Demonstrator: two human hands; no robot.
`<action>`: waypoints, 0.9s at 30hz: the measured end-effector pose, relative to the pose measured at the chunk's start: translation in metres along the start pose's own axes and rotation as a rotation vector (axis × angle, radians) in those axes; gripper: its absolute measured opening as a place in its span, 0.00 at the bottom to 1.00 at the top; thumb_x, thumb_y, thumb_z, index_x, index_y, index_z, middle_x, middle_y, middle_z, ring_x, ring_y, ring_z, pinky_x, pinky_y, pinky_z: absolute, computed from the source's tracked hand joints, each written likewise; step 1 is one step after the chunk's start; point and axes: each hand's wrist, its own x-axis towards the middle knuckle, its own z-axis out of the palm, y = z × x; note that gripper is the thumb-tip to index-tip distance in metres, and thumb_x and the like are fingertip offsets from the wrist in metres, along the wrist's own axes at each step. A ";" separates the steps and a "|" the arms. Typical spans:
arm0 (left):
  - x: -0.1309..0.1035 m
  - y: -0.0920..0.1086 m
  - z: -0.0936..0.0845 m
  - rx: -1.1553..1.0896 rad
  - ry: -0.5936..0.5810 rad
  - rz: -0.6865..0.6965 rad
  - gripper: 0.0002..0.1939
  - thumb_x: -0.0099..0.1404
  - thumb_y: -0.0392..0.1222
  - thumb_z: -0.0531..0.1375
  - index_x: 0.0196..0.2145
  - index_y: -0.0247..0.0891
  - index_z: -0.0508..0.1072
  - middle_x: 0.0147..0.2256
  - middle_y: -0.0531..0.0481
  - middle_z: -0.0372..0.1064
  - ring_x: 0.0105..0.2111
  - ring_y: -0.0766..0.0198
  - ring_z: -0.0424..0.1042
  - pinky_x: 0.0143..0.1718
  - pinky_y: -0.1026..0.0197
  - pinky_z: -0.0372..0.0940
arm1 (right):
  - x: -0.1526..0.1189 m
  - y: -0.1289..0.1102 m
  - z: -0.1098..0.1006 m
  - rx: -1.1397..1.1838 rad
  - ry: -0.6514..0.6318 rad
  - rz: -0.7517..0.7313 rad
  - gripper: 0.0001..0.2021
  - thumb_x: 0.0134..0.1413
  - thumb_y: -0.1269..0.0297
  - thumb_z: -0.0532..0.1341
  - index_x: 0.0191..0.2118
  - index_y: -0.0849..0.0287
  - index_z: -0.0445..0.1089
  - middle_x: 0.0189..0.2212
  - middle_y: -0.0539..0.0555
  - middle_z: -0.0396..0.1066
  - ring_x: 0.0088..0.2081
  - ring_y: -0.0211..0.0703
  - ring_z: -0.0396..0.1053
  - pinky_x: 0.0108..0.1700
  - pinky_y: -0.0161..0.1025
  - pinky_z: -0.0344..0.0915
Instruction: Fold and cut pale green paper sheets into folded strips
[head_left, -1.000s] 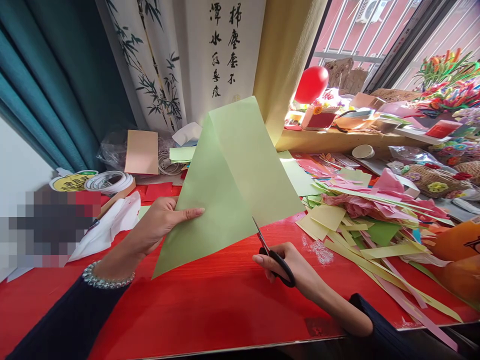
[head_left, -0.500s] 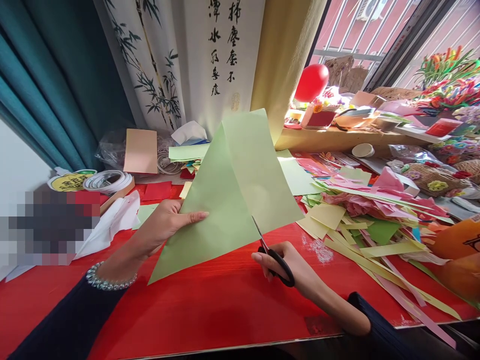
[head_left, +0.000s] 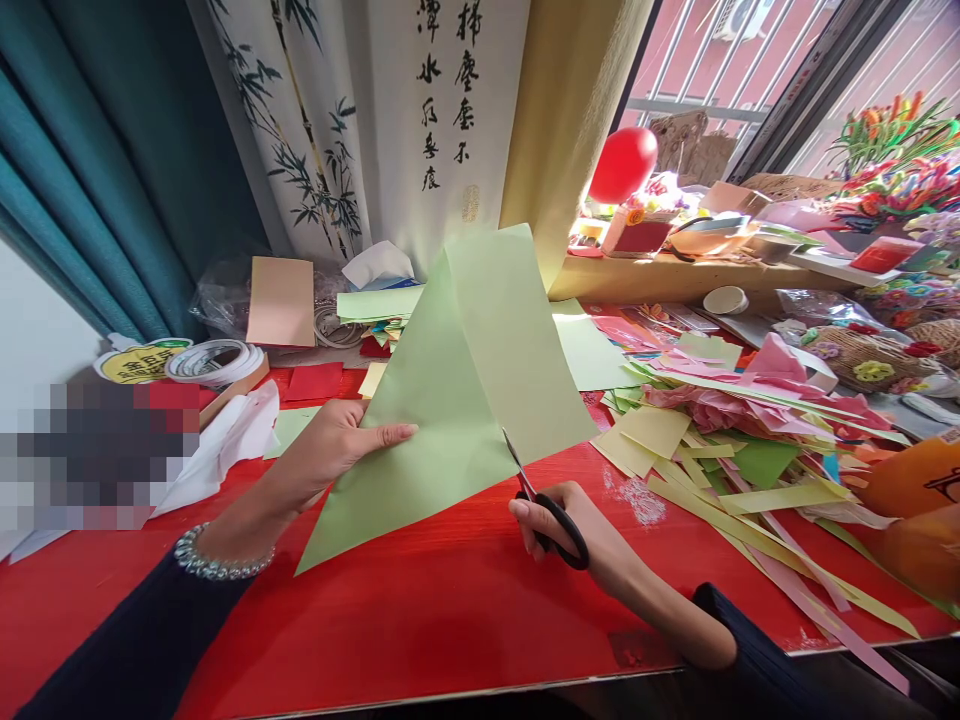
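A large light green sheet of paper (head_left: 420,430), folded into a triangle with a strip (head_left: 517,350) standing off to its right, is held up above the red table. My left hand (head_left: 341,445) pinches its left edge, thumb on the near face and the other fingers behind. Black-handled scissors (head_left: 559,530) are gripped in my right hand (head_left: 577,525). Their blades point up and away, at the paper's lower edge along the line between triangle and strip. How far the blades are parted is hard to tell.
Paper strips and offcuts (head_left: 712,470) are heaped on the red table (head_left: 420,620) at right. Rolls of white tape (head_left: 216,362) and a pinkish-tan card (head_left: 280,302) stand at back left. A red balloon (head_left: 624,166) and craft items crowd the windowsill.
The strip on the right has shifted slightly left and down. The scissors and my right hand have moved very little. My left hand keeps its hold.
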 end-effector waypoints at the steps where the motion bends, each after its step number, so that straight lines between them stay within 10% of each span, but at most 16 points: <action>1: -0.001 0.001 0.000 -0.010 -0.004 -0.003 0.13 0.44 0.49 0.69 0.27 0.41 0.76 0.26 0.52 0.75 0.24 0.61 0.74 0.21 0.65 0.67 | 0.000 0.000 0.000 0.000 -0.007 0.003 0.27 0.45 0.40 0.57 0.16 0.62 0.64 0.15 0.52 0.63 0.19 0.34 0.59 0.23 0.33 0.53; 27: -0.004 0.005 0.008 -0.013 -0.098 -0.056 0.12 0.44 0.46 0.69 0.28 0.41 0.76 0.26 0.51 0.76 0.26 0.57 0.75 0.25 0.62 0.70 | 0.001 0.000 0.003 0.089 0.040 -0.006 0.27 0.43 0.40 0.58 0.15 0.62 0.61 0.13 0.51 0.60 0.17 0.31 0.53 0.21 0.33 0.45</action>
